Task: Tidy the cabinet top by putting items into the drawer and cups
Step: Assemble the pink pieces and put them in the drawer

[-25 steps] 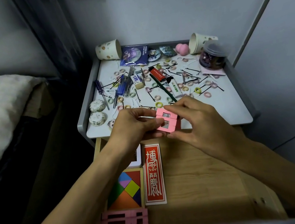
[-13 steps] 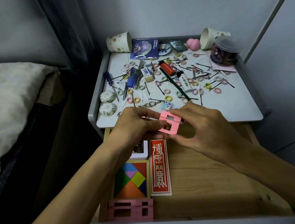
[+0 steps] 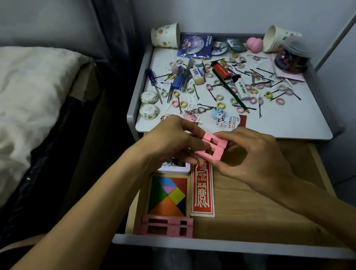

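The left hand [image 3: 168, 140] and right hand [image 3: 251, 156] meet over the far end of the open drawer [image 3: 262, 203]; each pinches a pink block [image 3: 212, 148] with curled fingers, left hand from the left, right hand from the right; the block hangs just near of the cabinet top [image 3: 285, 124]; a tangram [image 3: 169, 196], red card [image 3: 202, 191] and pink frames [image 3: 168, 225] lie in the drawer's left; two cups, left [image 3: 165, 36] and right [image 3: 277, 37], lie tipped at the top's far corners.

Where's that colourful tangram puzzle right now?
In the head view, the tangram puzzle lies in the open drawer, on its left side, with the red card just right of it and pink frames nearer the viewer.
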{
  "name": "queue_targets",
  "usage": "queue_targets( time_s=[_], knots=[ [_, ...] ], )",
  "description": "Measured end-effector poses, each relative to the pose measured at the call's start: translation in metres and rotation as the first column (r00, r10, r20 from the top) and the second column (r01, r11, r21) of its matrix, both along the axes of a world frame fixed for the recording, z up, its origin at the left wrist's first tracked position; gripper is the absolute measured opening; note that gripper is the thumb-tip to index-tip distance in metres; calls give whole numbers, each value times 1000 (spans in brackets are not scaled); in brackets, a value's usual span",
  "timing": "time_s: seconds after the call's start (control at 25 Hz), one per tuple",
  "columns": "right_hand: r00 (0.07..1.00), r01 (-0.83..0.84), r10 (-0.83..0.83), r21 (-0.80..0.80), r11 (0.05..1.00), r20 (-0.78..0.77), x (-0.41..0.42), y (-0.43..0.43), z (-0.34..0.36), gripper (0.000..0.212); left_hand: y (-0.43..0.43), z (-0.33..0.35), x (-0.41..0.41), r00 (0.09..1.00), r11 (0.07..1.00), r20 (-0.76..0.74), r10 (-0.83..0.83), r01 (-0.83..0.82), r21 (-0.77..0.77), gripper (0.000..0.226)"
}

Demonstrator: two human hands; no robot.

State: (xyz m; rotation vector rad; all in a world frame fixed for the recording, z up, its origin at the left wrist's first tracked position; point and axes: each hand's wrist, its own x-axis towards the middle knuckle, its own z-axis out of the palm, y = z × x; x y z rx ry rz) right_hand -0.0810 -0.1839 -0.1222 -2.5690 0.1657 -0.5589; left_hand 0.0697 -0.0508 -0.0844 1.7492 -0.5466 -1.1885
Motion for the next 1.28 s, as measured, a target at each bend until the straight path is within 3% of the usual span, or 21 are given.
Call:
queue_targets(
  time_s=[0.12,0.24,0.28,0.32,0.4,0.44,0.56,0.68,0.96,1.12,1.28],
  knots=[
    [999,37,-34,74,997,-39,-2,4,-3,56,-1,2,1,997,996,29,-77,76,44,25],
    [977,13,69,372,928,-204,-3,15,-5,51,8,5,10,985,982,105,-138,122,143,26],
    [951,-4,146,462,887,-272,-3,21,-9,48,12,4,14,970,969,192,-151,106,225,29],
    [919,-23,218,507,862,-329,-2,28,-15,46,16,0,20,917,929,345,-201,67,363,33],
    [863,-90,308,477,874,-401,4,40,-34,46,19,-9,27,641,739,622,-449,-124,662,42],
    [842,-137,335,432,891,-424,10,45,-42,46,20,-15,27,540,642,628,-560,-197,741,45],
    [783,-318,424,292,902,-455,32,63,-67,39,16,-33,29,547,514,513,-662,-166,841,41],
    [737,-450,516,253,856,-436,43,81,-82,34,15,-41,31,516,514,487,-705,-103,852,29],
    [680,-610,559,57,790,-475,47,90,-96,48,14,-41,32,433,525,494,-754,-54,849,26],
    [657,-630,599,103,770,-458,50,87,-99,48,13,-46,30,381,512,501,-777,-80,855,28],
    [657,-622,617,151,769,-433,52,88,-104,43,12,-47,31,390,510,500,-773,-87,856,25]
  ],
)
